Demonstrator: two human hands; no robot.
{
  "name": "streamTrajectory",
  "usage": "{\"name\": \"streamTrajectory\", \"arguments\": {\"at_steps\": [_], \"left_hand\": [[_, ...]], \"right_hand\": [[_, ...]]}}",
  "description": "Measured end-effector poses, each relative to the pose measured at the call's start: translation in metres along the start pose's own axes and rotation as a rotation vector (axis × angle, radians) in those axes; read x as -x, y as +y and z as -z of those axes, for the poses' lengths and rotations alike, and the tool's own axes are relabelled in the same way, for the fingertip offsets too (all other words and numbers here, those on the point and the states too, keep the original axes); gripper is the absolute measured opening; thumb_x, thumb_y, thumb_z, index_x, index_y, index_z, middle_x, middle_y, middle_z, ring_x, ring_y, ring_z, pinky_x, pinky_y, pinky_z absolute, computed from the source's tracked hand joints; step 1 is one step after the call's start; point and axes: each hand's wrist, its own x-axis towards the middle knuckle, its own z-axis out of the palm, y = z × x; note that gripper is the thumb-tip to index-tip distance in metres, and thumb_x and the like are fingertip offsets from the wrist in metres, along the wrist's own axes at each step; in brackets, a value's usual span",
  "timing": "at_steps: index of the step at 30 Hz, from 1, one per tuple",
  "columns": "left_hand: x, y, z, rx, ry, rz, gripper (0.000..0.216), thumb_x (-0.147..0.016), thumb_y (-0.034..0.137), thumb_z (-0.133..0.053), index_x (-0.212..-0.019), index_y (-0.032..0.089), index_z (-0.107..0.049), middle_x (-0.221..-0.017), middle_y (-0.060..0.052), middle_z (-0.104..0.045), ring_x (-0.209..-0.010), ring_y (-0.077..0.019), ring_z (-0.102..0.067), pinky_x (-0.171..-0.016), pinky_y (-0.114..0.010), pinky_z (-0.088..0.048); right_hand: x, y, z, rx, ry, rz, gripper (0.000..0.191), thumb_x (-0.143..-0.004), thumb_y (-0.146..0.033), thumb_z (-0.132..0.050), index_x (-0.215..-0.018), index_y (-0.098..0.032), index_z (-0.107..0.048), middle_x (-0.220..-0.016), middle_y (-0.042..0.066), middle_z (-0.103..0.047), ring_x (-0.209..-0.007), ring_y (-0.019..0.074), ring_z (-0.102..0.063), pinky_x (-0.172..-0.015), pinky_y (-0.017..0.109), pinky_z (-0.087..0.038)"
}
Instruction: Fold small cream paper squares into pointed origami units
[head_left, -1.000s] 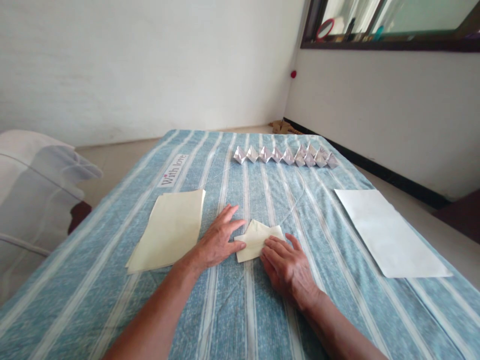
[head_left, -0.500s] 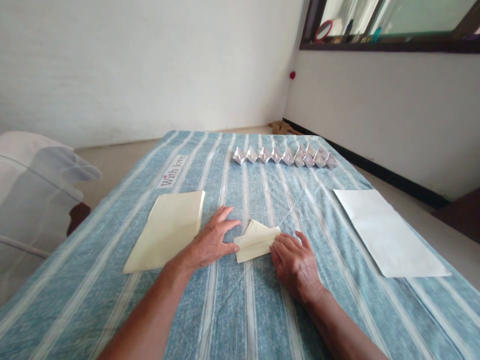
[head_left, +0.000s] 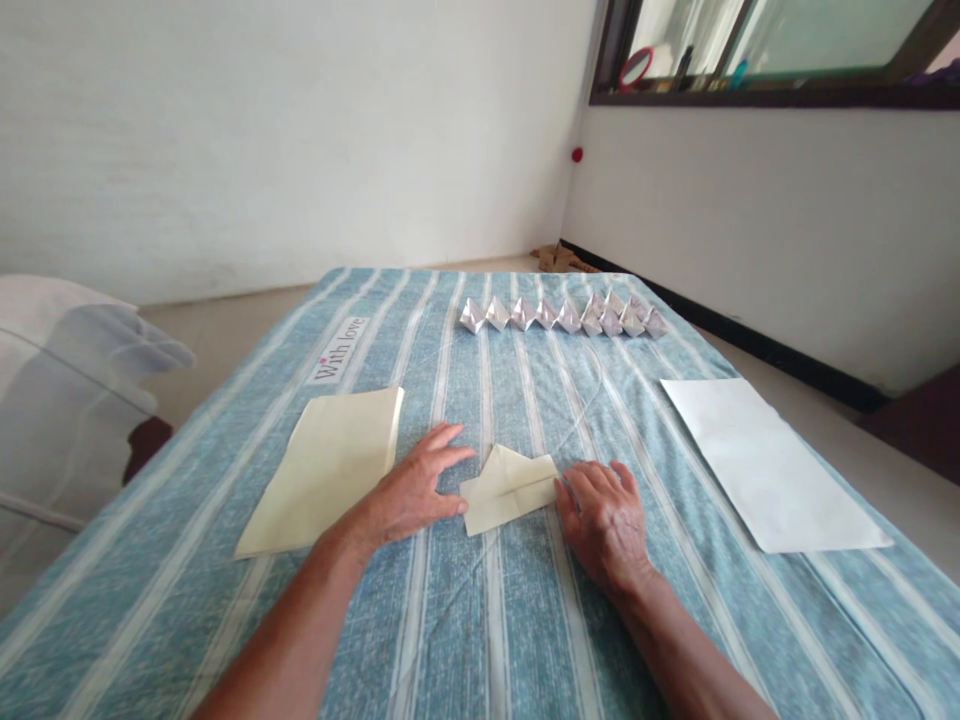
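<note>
A partly folded cream paper [head_left: 504,488] lies on the blue striped cloth [head_left: 480,620] in front of me. My left hand [head_left: 411,490] rests flat just left of it, fingers spread, the thumb tip touching its left edge. My right hand [head_left: 604,520] lies flat at its right edge, fingertips against the paper. Neither hand grips anything.
A stack of cream sheets [head_left: 330,465] lies to the left, a white sheet [head_left: 765,465] to the right. A row of several small folded white paper shapes [head_left: 562,315] sits at the far end. A white bundle [head_left: 67,370] stands off the left edge. Walls close the back and right.
My right hand has slid off the top of the folded paper to its right edge. The left hand has drawn back slightly to the left. The view shifted a little.
</note>
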Motion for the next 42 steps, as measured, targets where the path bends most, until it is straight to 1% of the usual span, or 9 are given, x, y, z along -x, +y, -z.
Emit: {"name": "streamTrajectory", "arguments": {"at_steps": [2,4,7,10,13,19,27,35,42], "left_hand": [[0.001,-0.003,0.000,-0.003,0.017,-0.035,0.055,-0.069,0.019,-0.070,-0.123,0.019,-0.063,-0.153,-0.016,-0.037,-0.144,-0.0328,-0.027,-0.111,-0.053,-0.033],[0.001,-0.005,-0.001,0.002,0.095,-0.084,0.049,-0.071,0.020,-0.069,-0.121,0.019,-0.064,-0.148,-0.016,-0.045,-0.140,-0.0324,-0.035,-0.109,-0.053,-0.037],[0.000,0.000,-0.007,0.018,0.323,-0.186,0.034,-0.081,0.023,-0.063,-0.114,0.017,-0.065,-0.138,-0.015,-0.057,-0.130,-0.0293,-0.050,-0.105,-0.050,-0.044],[-0.001,0.017,-0.017,-0.046,0.502,-0.350,0.023,-0.086,0.018,-0.057,-0.107,0.015,-0.067,-0.127,-0.016,-0.063,-0.124,-0.0284,-0.055,-0.102,-0.049,-0.048],[-0.002,0.033,-0.031,-0.159,0.432,-0.466,0.020,-0.080,0.007,-0.061,-0.099,0.013,-0.068,-0.126,-0.018,-0.063,-0.125,-0.0315,-0.054,-0.102,-0.049,-0.049],[-0.004,0.038,-0.045,-0.221,0.390,-0.440,0.018,-0.076,0.006,-0.068,-0.093,0.012,-0.067,-0.120,-0.019,-0.065,-0.120,-0.0336,-0.058,-0.100,-0.050,-0.051],[-0.008,0.031,-0.048,-0.170,0.442,-0.423,0.015,-0.079,0.008,-0.066,-0.092,0.013,-0.067,-0.116,-0.017,-0.067,-0.114,-0.0313,-0.061,-0.096,-0.048,-0.054],[-0.011,0.033,-0.046,-0.195,0.408,-0.331,0.013,-0.081,0.014,-0.065,-0.093,0.017,-0.066,-0.116,-0.014,-0.066,-0.110,-0.0301,-0.061,-0.093,-0.049,-0.054],[-0.014,0.034,-0.044,-0.210,0.438,-0.357,0.008,-0.081,0.012,-0.065,-0.087,0.017,-0.064,-0.106,-0.012,-0.069,-0.101,-0.0277,-0.064,-0.087,-0.045,-0.056]], "right_hand": [[-0.001,0.004,0.000,0.001,0.026,-0.023,0.023,-0.096,-0.023,-0.048,-0.078,-0.019,-0.063,-0.078,0.005,-0.069,-0.077,0.0214,-0.063,-0.093,0.042,-0.035],[-0.002,0.007,-0.001,-0.016,0.040,-0.022,0.024,-0.096,-0.023,-0.047,-0.079,-0.018,-0.063,-0.078,0.006,-0.069,-0.076,0.0213,-0.062,-0.090,0.040,-0.036],[-0.003,0.008,-0.001,-0.040,0.050,-0.010,0.025,-0.096,-0.023,-0.047,-0.077,-0.018,-0.063,-0.075,0.005,-0.068,-0.074,0.0206,-0.061,-0.084,0.037,-0.037],[-0.005,0.007,-0.001,-0.039,0.058,-0.011,0.026,-0.095,-0.023,-0.048,-0.075,-0.019,-0.063,-0.073,0.005,-0.067,-0.071,0.0202,-0.059,-0.078,0.035,-0.038],[-0.006,0.007,0.000,-0.033,0.052,-0.012,0.026,-0.095,-0.023,-0.048,-0.074,-0.019,-0.063,-0.072,0.005,-0.067,-0.070,0.0204,-0.058,-0.075,0.034,-0.038],[-0.005,0.005,0.000,-0.086,0.059,0.001,0.027,-0.095,-0.022,-0.047,-0.074,-0.019,-0.063,-0.071,0.005,-0.066,-0.071,0.0196,-0.059,-0.076,0.033,-0.039],[-0.004,0.001,0.001,-0.166,0.053,0.012,0.026,-0.095,-0.019,-0.047,-0.075,-0.018,-0.063,-0.072,0.004,-0.065,-0.073,0.0187,-0.060,-0.075,0.032,-0.041],[-0.005,-0.003,0.001,-0.213,0.044,0.023,0.028,-0.094,-0.016,-0.047,-0.071,-0.019,-0.063,-0.069,0.003,-0.064,-0.071,0.0169,-0.059,-0.072,0.030,-0.042],[-0.005,-0.005,0.000,-0.220,0.055,0.034,0.031,-0.095,-0.016,-0.046,-0.068,-0.018,-0.062,-0.066,0.003,-0.062,-0.068,0.0160,-0.058,-0.070,0.029,-0.041]]}}
